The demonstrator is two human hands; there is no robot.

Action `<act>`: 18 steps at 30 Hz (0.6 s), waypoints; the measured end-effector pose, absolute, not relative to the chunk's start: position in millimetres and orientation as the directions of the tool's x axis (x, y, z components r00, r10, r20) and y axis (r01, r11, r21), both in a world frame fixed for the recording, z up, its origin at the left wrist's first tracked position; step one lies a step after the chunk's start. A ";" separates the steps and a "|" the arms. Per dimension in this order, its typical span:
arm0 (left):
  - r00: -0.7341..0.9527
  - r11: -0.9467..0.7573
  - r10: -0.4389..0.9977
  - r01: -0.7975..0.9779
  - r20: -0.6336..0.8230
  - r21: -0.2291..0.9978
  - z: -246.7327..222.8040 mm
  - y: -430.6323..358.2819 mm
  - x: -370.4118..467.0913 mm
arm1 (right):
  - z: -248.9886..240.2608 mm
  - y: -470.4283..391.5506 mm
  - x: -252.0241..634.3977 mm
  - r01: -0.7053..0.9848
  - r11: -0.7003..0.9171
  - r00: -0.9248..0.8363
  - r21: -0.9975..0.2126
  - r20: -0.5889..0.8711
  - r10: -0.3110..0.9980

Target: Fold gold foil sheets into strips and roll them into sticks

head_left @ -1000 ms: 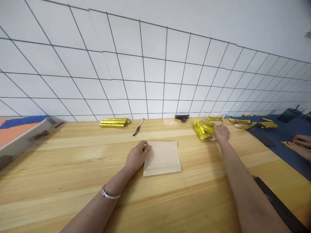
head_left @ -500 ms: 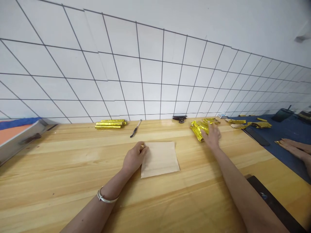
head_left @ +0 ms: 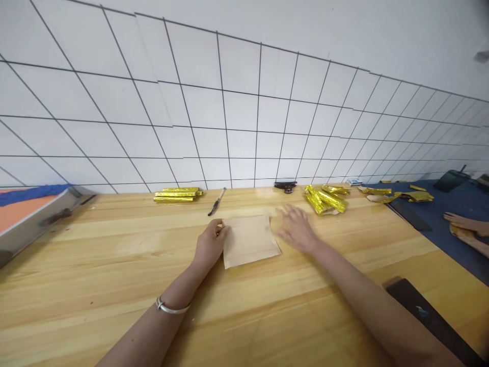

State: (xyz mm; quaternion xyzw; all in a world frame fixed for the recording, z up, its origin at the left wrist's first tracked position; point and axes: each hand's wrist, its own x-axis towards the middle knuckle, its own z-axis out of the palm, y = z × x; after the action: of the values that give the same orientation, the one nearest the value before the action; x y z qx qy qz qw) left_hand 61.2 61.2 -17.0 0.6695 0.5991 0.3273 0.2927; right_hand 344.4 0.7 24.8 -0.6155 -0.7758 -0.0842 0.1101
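Observation:
A light brown, roughly square sheet of paper (head_left: 250, 242) lies on the wooden table. Its upper left edge is pinched between the thumb and fingers of my left hand (head_left: 210, 243), which wears a silver bangle at the wrist. My right hand (head_left: 297, 229), a little blurred, hovers just off the sheet's right edge with its fingers spread and nothing visible in them. Beyond it, crumpled gold foil strips (head_left: 324, 200) lie in a loose pile near the wall.
Rolled gold foil pieces (head_left: 178, 194) and a pen (head_left: 216, 202) lie along the back. A black hair clip (head_left: 286, 186) rests by the tiled wall. To the right are a dark flat object (head_left: 428, 311), a blue mat (head_left: 451, 244) and another person's hands (head_left: 468, 227).
My right hand has left the gold foil pile and moved left, towards the paper. The sheet has shifted slightly away from me, with my left hand still pinching it.

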 end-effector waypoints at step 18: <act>0.314 -0.426 0.905 0.688 0.288 0.587 7.9 50.0 49.0 | -5.4 -21.1 304.5 0.867 0.446 -0.411 -0.224 0.185 0.893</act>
State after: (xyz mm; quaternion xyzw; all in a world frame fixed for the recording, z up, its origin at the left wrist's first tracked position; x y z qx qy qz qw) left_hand 49.0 50.0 7.9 0.7901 0.5040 0.2980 0.1813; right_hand 304.5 -21.1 -5.4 -0.5244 -0.8387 0.0465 0.1392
